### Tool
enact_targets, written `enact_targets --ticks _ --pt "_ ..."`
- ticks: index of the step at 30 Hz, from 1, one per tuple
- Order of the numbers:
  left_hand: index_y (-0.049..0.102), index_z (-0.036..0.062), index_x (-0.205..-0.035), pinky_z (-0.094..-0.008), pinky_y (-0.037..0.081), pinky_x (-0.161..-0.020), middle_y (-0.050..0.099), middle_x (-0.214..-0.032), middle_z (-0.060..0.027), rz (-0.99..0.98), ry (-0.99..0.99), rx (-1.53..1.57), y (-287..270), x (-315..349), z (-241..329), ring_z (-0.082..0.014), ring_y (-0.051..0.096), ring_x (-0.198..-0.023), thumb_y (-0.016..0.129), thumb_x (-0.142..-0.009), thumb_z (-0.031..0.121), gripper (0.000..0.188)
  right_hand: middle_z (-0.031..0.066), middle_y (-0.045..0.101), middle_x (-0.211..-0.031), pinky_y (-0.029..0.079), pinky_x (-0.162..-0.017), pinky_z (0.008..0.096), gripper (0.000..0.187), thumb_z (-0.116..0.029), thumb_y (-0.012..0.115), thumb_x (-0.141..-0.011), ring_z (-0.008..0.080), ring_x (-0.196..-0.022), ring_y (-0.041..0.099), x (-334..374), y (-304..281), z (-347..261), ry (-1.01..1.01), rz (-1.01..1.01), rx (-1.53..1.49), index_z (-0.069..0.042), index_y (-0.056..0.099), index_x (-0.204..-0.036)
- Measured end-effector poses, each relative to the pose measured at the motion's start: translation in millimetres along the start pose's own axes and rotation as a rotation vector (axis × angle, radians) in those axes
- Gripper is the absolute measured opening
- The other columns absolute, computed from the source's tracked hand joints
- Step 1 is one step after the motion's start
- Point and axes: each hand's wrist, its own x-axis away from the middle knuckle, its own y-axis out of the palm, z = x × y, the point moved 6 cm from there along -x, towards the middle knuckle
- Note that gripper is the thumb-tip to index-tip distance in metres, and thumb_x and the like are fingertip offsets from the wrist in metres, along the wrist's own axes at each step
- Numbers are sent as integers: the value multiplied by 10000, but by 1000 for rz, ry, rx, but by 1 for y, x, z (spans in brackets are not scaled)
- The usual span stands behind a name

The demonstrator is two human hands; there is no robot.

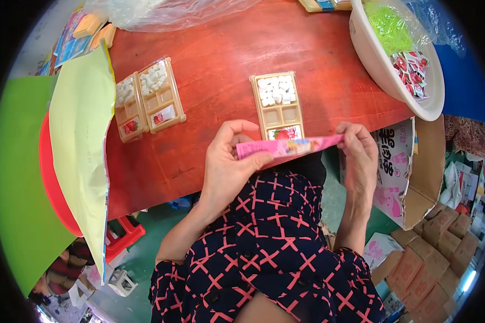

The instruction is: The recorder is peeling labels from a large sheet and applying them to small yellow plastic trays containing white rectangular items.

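Observation:
Both of my hands hold a flat pink printed cardboard sleeve (293, 147) just above the table's near edge. My left hand (226, 159) is closed on its left end, with the thumb along the near side. At the right end, my right hand (358, 148) pinches the corner between thumb and fingers. Right behind the sleeve lies a tan compartment tray (272, 116). Small white chunks (276, 90) fill its far section, and a packet with a strawberry picture (284, 133) sits in its near one, partly covered by the sleeve.
Two similar trays (145, 99) lie side by side at left on the red table (215, 64). A white basin (380, 81) at right holds strawberry packets (412, 72) and bright green items (388, 24). Clear plastic (167, 13) covers the far edge. Cartons (434, 253) are stacked lower right.

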Motion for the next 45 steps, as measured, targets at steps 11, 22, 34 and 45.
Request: enact_targets --ticks 11,22,34,45 --pt "510 27 -1103 -195 414 -548 616 -732 -20 207 41 -265 -12 -40 -13 -57 547 -638 699 -801 33 357 36 575 -743 439 -612 275 311 -146 753 -722 113 -667 536 -39 15 17 -122 204 492 -7 527 -885" --pt "479 82 -1158 -432 477 -702 653 -806 -131 265 19 -790 -16 -51 -11 -321 647 -773 726 -757 255 502 164 613 -710 451 -632 429 411 -284 786 -686 338 -689 612 -49 33 10 -108 249 989 -14 528 -858" --pt "482 92 -1175 -425 473 -669 644 -783 -114 94 -79 -949 -12 -37 -14 -311 644 -762 716 -756 242 503 154 602 -670 443 -600 438 391 -315 741 -739 349 -658 611 -30 38 12 -31 51 1149 -31 497 -848" --pt "504 83 -1160 -386 468 -656 628 -745 -90 18 -59 -954 -10 -25 -23 -267 633 -734 732 -736 222 501 139 583 -678 438 -591 422 468 -332 791 -669 329 -654 590 -8 37 18 -34 123 1247 -23 473 -820"
